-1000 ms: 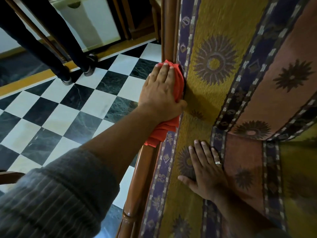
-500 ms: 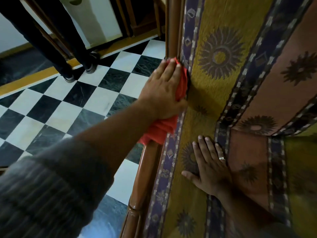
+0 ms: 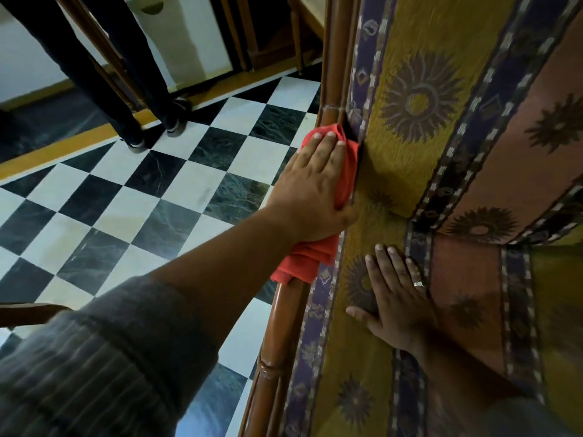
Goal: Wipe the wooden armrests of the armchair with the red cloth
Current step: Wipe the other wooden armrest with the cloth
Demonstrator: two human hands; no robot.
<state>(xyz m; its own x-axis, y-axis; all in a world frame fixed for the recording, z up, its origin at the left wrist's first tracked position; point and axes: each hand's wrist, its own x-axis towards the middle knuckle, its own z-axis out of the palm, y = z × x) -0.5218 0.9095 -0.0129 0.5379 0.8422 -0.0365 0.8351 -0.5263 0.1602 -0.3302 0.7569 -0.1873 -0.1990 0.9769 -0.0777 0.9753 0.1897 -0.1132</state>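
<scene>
While the right hand [image 3: 400,298] lies flat, fingers spread, on the upholstery [image 3: 362,367], the left hand [image 3: 312,190] clasps the cloth [image 3: 303,263] round the armrest [image 3: 277,335] mid-frame.

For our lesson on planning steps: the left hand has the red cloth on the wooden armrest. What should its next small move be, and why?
Probably slide the red cloth farther along the armrest, away from the body. The left hand presses it mid-rail, bare wood runs on beyond the fingertips, and the right hand rests flat on the cushion.
</scene>
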